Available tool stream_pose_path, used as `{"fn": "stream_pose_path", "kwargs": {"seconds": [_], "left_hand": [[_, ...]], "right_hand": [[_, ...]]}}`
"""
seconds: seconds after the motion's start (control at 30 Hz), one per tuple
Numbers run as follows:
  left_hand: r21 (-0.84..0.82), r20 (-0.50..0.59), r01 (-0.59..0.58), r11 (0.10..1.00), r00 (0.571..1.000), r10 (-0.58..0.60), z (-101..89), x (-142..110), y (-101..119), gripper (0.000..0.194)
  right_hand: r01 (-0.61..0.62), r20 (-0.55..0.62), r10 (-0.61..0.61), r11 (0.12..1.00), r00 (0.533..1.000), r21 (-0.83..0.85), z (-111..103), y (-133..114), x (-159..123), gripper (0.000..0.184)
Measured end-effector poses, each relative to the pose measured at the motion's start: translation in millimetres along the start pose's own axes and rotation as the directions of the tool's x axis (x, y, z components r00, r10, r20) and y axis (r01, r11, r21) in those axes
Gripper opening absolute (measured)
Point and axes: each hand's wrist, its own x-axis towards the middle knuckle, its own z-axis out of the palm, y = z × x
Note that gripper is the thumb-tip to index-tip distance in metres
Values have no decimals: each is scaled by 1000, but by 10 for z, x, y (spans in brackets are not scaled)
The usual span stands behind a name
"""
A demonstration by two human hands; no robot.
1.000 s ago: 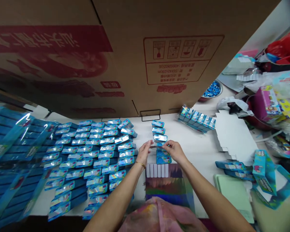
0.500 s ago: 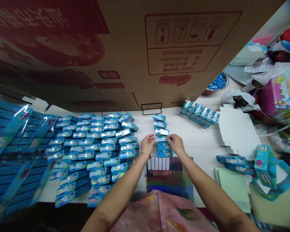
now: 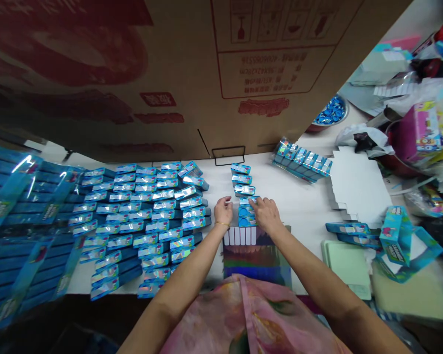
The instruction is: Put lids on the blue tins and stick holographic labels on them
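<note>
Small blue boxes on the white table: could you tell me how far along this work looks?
Done: many small blue boxes lie in rows at left. In hand: the left hand and right hand rest on a short column of boxes in the middle. Left: a holographic sheet with white strips lies before it, and flat blue cartons wait at right.

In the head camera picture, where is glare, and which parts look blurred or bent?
Head view: glare streaks the holographic tops of the small blue boxes and the clear-wrapped blue packs at left; the edges bend like a fisheye, so the big brown cardboard carton leans; the far-right clutter is smeared.
</note>
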Motion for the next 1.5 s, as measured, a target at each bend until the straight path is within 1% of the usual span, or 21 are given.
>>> {"fn": "stream_pose_path", "kwargs": {"seconds": [0.07, 0.13, 0.2, 0.3, 0.4, 0.47, 0.57, 0.67, 0.73, 0.8, 0.9, 1.0, 1.1, 1.17, 1.2, 1.23, 1.3, 1.37, 1.4, 1.43, 1.5], "left_hand": [[127, 13, -87, 988, 996, 86, -147, -140, 19, 23], [262, 130, -207, 943, 975, 177, -288, -312, 39, 26], [409, 259, -318, 855, 939, 225, -378, -477, 45, 33], [551, 356, -386, 740, 911, 210, -379, -653, 9, 41], [583, 443, -424, 693, 881, 167, -283, -767, -45, 34], [591, 475, -449, 670, 865, 160, -225, -853, -56, 29], [559, 514, -495, 665, 836, 190, -168, -994, -14, 25], [511, 546, -508, 693, 815, 194, -129, -1074, 61, 28], [481, 545, -462, 746, 823, 159, -118, -1068, 96, 29], [429, 540, -379, 820, 835, 103, -126, -1039, 108, 26], [379, 536, -278, 882, 844, 36, -153, -1010, 92, 25], [426, 525, -294, 856, 851, 31, -134, -1020, 45, 27], [516, 507, -391, 762, 857, 96, -65, -1029, -42, 30], [556, 498, -433, 710, 857, 133, -35, -1025, -109, 30], [560, 488, -436, 704, 861, 145, -36, -1023, -136, 29], [552, 463, -425, 718, 872, 160, -49, -1022, -153, 28], [477, 366, -378, 794, 906, 211, -109, -1034, -148, 27], [286, 254, -345, 894, 927, 276, -184, -1059, -88, 28], [153, 218, -322, 934, 933, 286, -213, -1073, -46, 29], [4, 201, -276, 961, 942, 270, -233, -1083, -1, 31], [-274, 210, -101, 956, 964, 162, -241, -1086, 72, 32]], "right_hand": [[-58, -61, 61, 997, 996, 46, -9, 94, -103, 38], [-143, -142, 160, 982, 977, 126, -23, 204, -273, 36], [-150, -174, 183, 971, 968, 186, -28, 289, -479, 32], [-34, -104, 53, 983, 993, 178, 7, 302, -729, 22], [10, 18, -14, 982, 1000, 188, 75, 209, -821, 16], [12, 60, -27, 971, 998, 238, 106, 140, -834, 12], [44, 29, -55, 955, 998, 293, 118, 75, -869, 15], [156, -50, -148, 959, 988, 235, 133, 46, -938, 22], [251, -115, -235, 956, 965, 154, 175, 32, -989, 30], [328, -178, -309, 940, 934, 88, 244, 17, -1038, 34], [387, -271, -360, 921, 893, 52, 351, -15, -1115, 34], [382, -347, -319, 915, 882, 129, 353, -79, -1203, 31], [261, -331, -142, 900, 933, 350, 184, -166, -1269, 23], [121, -249, 28, 818, 968, 562, 14, -213, -1269, 18], [50, -198, 114, 740, 974, 671, -69, -228, -1250, 16], [-15, -141, 193, 637, 971, 770, -142, -237, -1217, 14], [-124, -4, 316, 383, 949, 916, -244, -244, -1120, 11], [-205, 137, 392, 137, 910, 969, -278, -251, -1007, 14], [-231, 194, 412, 42, 890, 972, -274, -258, -954, 15], [-247, 237, 427, -33, 873, 969, -260, -269, -907, 17], [-260, 291, 448, -132, 845, 957, -215, -304, -834, 19]]}}
